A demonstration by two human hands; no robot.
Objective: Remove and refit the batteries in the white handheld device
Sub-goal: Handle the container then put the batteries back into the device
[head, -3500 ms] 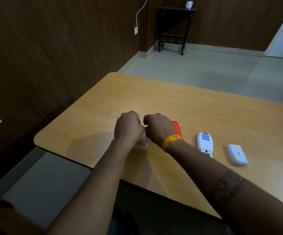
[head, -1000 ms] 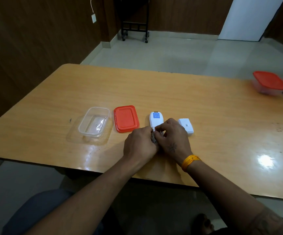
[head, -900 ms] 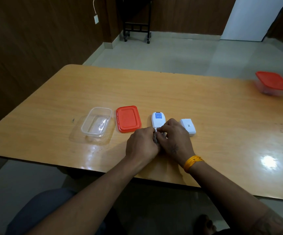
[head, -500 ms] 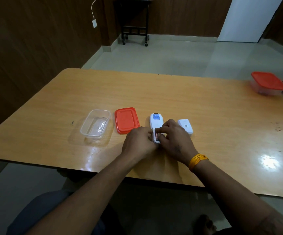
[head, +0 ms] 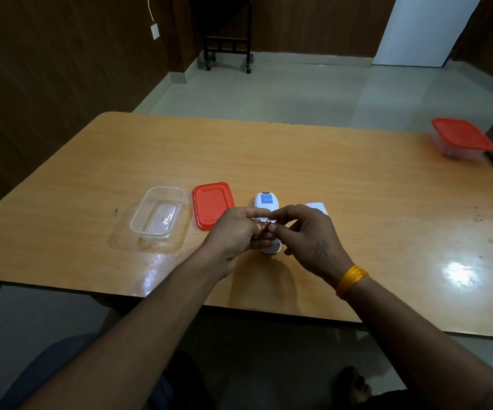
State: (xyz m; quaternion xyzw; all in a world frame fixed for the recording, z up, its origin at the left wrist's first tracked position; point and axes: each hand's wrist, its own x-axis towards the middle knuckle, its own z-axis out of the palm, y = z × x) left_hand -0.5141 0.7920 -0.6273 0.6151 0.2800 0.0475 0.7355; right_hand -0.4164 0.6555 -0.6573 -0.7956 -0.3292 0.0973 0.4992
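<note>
Both hands are meeting over the near middle of the wooden surface [head: 343, 184]: the left hand [head: 233, 235] and right hand [head: 307, 235] are pinching a small reddish battery [head: 264, 227] between their fingers, above the white handheld device [head: 267, 202] lying there. A red lid [head: 211, 204] and a clear container [head: 158, 213] are lying beyond to the left.

On my wooden table [head: 343, 179]: clear tub [head: 157, 212], left; red lid [head: 212, 204] just beside it; lidded container [head: 460, 140], far right.

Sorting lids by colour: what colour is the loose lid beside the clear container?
Red-orange, plain; the lid shows clearly in the head view.
</note>
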